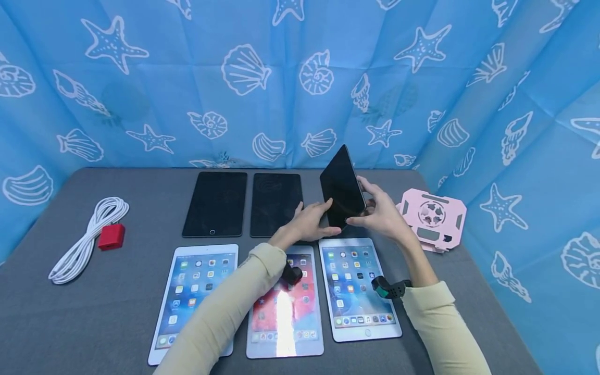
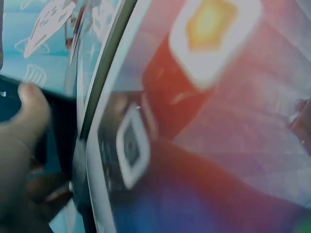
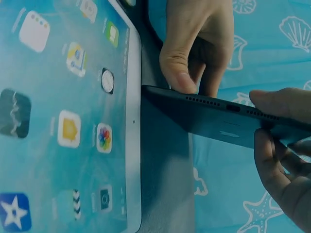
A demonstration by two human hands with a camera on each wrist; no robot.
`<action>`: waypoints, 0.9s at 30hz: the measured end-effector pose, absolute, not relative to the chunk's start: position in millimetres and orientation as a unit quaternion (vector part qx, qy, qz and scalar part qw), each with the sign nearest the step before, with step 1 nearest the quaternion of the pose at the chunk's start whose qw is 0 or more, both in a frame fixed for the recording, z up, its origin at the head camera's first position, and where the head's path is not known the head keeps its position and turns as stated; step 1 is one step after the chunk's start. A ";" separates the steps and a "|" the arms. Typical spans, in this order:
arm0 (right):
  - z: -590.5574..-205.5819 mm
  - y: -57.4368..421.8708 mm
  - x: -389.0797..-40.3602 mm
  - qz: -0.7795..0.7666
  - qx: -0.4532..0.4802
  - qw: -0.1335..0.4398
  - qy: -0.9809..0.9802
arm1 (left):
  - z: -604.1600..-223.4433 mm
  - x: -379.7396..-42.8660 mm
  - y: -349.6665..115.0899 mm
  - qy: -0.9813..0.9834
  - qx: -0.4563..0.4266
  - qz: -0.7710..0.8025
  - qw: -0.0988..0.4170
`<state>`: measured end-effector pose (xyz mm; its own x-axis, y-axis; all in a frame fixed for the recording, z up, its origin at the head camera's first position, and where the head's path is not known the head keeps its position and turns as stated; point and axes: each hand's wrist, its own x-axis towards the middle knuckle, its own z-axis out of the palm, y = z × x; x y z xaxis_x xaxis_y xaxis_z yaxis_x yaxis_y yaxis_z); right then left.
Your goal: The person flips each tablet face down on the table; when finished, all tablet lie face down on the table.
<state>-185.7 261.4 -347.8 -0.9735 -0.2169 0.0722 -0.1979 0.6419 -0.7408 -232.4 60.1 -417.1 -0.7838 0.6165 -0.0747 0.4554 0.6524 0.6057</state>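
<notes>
A black tablet [image 1: 341, 182] is raised on a steep tilt at the back right, its dark screen towards the left. My right hand [image 1: 382, 213] grips its lower right edge, thumb at the port end and fingers behind. My left hand [image 1: 309, 221] touches the lower left of the same tablet, with its fingers on the screen side. In the right wrist view, the left hand's thumb [image 3: 183, 82] meets the port edge, and the tablet's back [image 3: 223, 130] shows a logo. A white tablet [image 1: 361, 291] with a lit screen lies just below the hands.
Two black tablets lie at the back: one at the left [image 1: 215, 204], another in the middle [image 1: 275, 204]. In front are two more white tablets [image 1: 197, 271] [image 1: 286, 307], partly under my left arm. A pink case [image 1: 433, 219] stands right; white cable [image 1: 89, 239] and red block [image 1: 111, 237] left.
</notes>
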 end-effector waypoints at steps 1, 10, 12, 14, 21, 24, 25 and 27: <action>-347.7 260.2 -185.9 -0.412 -0.119 0.015 0.903 | -416.7 -233.4 57.5 0.891 0.299 0.311 0.144; -350.0 246.1 -192.1 -0.448 -0.163 0.035 0.878 | -399.5 -242.4 39.4 0.779 0.321 0.514 0.165; -352.1 243.0 -193.6 -0.451 -0.173 0.043 0.875 | -392.7 -243.2 37.3 0.773 0.323 0.524 0.156; -354.1 240.6 -194.9 -0.451 -0.179 0.053 0.873 | -386.4 -243.3 35.2 0.773 0.325 0.525 0.148; -363.8 236.1 -197.3 -0.441 -0.178 0.086 0.876 | -380.5 -243.3 24.8 0.786 0.331 0.501 0.147; -368.4 234.1 -198.8 -0.442 -0.169 0.106 0.874 | -381.5 -243.3 18.5 0.788 0.326 0.500 0.151; -369.8 233.4 -199.2 -0.441 -0.167 0.112 0.875 | -381.5 -243.3 16.3 0.790 0.325 0.499 0.150; -372.4 232.3 -199.9 -0.438 -0.161 0.124 0.876 | -381.1 -243.4 12.1 0.794 0.322 0.493 0.147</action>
<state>-199.9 232.3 -372.4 -0.9174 -0.3904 -0.0766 -0.1726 0.5640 -0.8075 -243.4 12.1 -381.1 -0.7490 0.6571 0.0852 0.3677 0.3053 0.8784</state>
